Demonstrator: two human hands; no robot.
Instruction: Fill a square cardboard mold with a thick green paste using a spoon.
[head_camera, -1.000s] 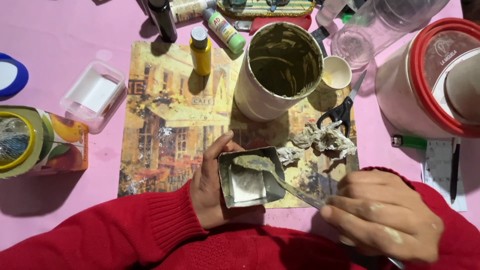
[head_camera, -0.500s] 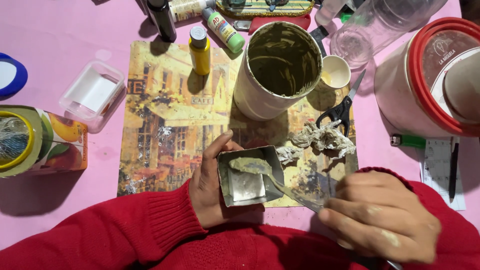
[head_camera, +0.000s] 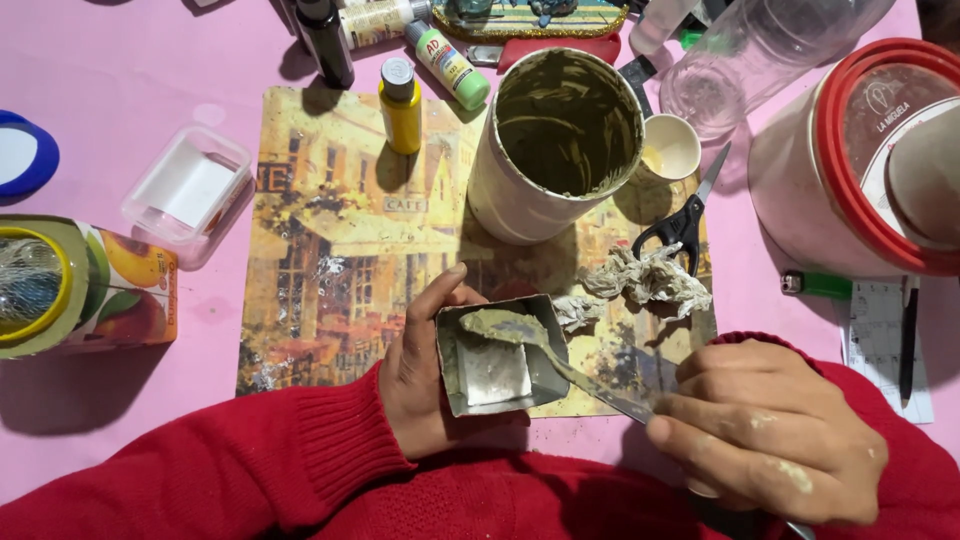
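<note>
Fruit-printed carton (head_camera: 120, 295) far left, green-labelled tube (head_camera: 447, 65), perhaps paint

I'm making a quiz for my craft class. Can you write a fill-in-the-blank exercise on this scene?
1. The left hand holds a small square metal ____.
2. The right hand holds a palette knife loaded with ____ paste.
3. The scissors have ____ handles.
4. The upright paint bottle is ____.

Missing words: tray; green; black; yellow
</note>
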